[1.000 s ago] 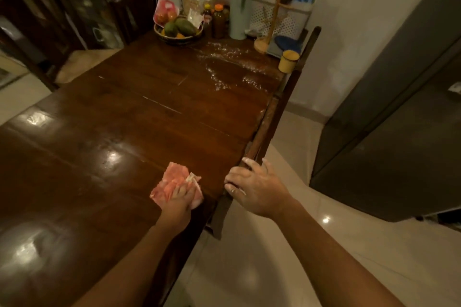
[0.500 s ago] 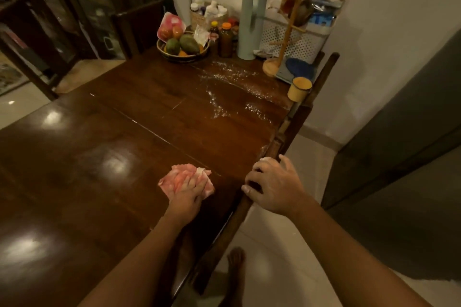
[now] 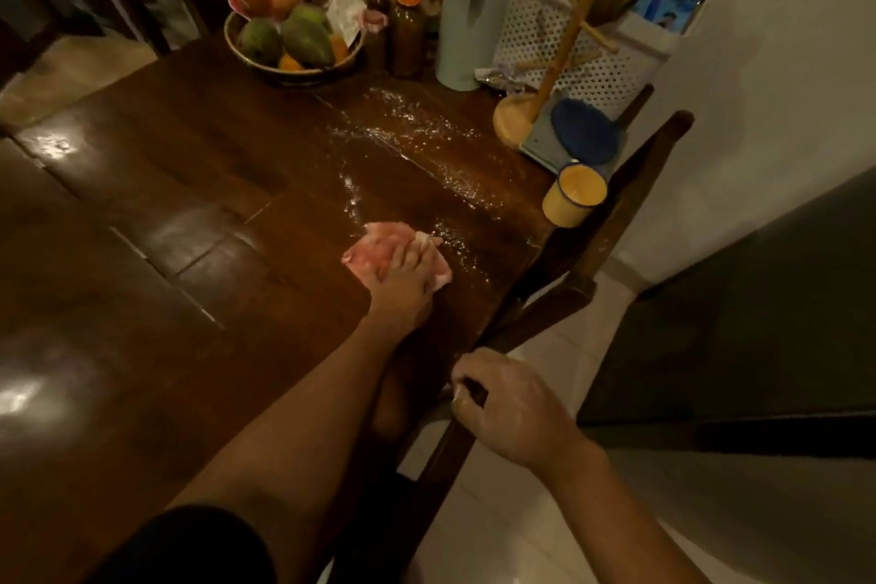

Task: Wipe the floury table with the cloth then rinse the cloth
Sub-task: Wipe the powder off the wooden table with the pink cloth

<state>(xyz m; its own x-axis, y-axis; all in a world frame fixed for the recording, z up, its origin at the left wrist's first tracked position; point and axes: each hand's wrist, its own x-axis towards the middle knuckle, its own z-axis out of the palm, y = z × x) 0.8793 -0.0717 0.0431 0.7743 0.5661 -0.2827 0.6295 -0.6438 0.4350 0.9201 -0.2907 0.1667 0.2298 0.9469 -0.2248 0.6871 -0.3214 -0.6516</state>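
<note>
A pink and white cloth [image 3: 367, 251] lies flat on the dark wooden table [image 3: 189, 213]. My left hand [image 3: 403, 285] presses on it with straight fingers, at the near edge of the spilled flour [image 3: 417, 133]. The flour runs in white streaks and specks from beside the cloth back toward the far right corner. My right hand [image 3: 507, 398] grips the top rail of a wooden chair [image 3: 616, 213] standing against the table's right edge.
A yellow mug [image 3: 573, 194] stands at the table's right edge by the flour. Behind are a fruit basket [image 3: 294, 43], two brown bottles [image 3: 407, 33], a tall pale green cylinder [image 3: 469, 5], a wooden mug stand [image 3: 521, 119] and a white perforated basket [image 3: 578, 52]. A dark fridge [image 3: 758, 322] is right.
My left hand has slid the cloth forward along the table up to the flour. My right hand has shifted along the edge and now grips the chair rail. The view moved closer.
</note>
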